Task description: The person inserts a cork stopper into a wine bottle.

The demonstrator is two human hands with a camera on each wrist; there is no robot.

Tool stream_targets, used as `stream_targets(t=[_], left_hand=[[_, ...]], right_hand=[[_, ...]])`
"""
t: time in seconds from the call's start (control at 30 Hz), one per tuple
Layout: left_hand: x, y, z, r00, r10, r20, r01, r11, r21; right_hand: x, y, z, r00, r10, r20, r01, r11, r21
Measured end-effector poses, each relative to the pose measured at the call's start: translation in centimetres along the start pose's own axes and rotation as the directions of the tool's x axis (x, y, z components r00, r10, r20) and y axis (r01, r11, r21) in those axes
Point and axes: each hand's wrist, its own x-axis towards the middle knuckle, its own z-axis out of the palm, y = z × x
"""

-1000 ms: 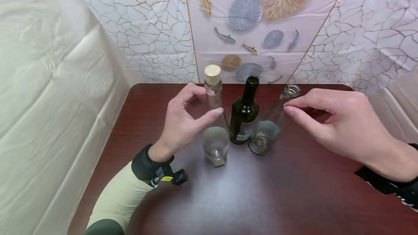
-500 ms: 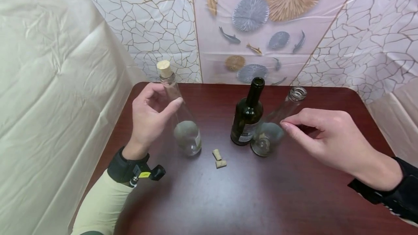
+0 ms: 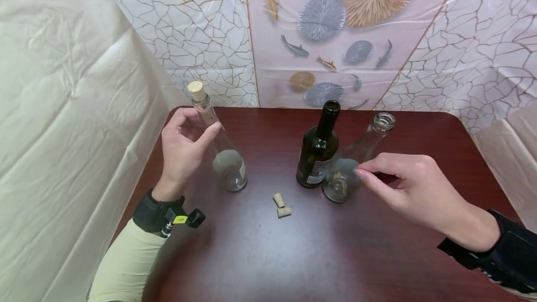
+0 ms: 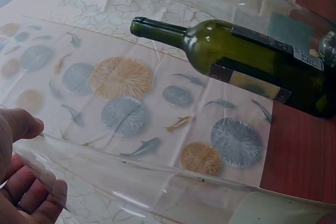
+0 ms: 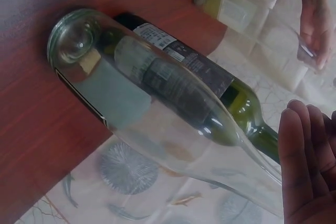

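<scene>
In the head view my left hand (image 3: pixel 183 146) grips the neck of a clear glass bottle (image 3: pixel 230 167), which tilts slightly and has a pale cork stopper (image 3: pixel 196 90) in its mouth. Thumb and fingers also show around that neck in the left wrist view. On the right, my right hand (image 3: pixel 413 197) hovers in front of a second clear bottle (image 3: pixel 364 148), its thumb and index tips close together with nothing visible between them. That bottle's mouth is uncorked, and a tan piece (image 5: pixel 90 61) shows through its lower glass. Beside it stands a dark green wine bottle (image 3: pixel 317 153), its mouth uncorked too.
Two small corks (image 3: pixel 284 211) lie near the middle of the dark red table (image 3: pixel 268 255). Behind the table's far edge hangs a patterned sheet (image 3: pixel 277 73), and a cream cloth (image 3: pixel 84 120) drapes down the left side.
My left hand has carried the corked bottle leftward, away from the wine bottle, uncovering the two corks. My right hand has dropped lower and slightly left, away from the second bottle's neck.
</scene>
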Motion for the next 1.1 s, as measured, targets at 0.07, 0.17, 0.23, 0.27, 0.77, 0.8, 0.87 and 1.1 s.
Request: stream_targets(t=[0.07,0.17,0.23,0.27,0.77,0.8,0.87,1.1], left_hand=[[0.0,-0.3,0.1,1.0,-0.003,-0.002,0.003,1.0,0.006],[0.0,-0.6,0.2,1.0,0.006,-0.003,-0.006,1.0,0.025],[-0.1,-0.6,0.2,1.0,0.014,0.001,-0.014,0.999,0.045],[-0.1,-0.6,0.1,1.0,0.018,0.007,-0.018,0.998,0.055],[-2.8,-1.1,-0.8,0.998,0.048,-0.029,-0.044,0.989,0.143],[-3.3,-1.2,-0.9,0.997,0.056,-0.055,-0.048,0.99,0.129],[-4.1,-1.6,-1.1,0.993,0.075,-0.094,-0.063,0.991,0.118],[-7.6,-3.3,-2.8,0.996,0.069,-0.054,-0.056,0.975,0.215]], right_hand=[[-0.1,0.0,0.2,1.0,0.01,0.009,-0.01,1.0,0.01],[0.0,-0.1,0.5,1.0,0.007,0.009,-0.007,1.0,0.026],[0.0,-0.1,0.8,1.0,-0.003,0.006,0.003,0.999,0.038],[0.1,-0.1,1.0,1.0,-0.014,-0.001,0.014,0.999,0.046],[-0.1,-0.5,3.6,0.991,0.117,-0.062,-0.097,0.962,0.254],[-0.4,-0.6,4.0,0.988,0.142,-0.056,-0.121,0.953,0.279],[-1.0,-0.6,4.8,0.982,0.181,-0.048,-0.155,0.932,0.327],[-3.8,-0.4,7.7,0.948,0.318,-0.023,-0.283,0.872,0.399]])
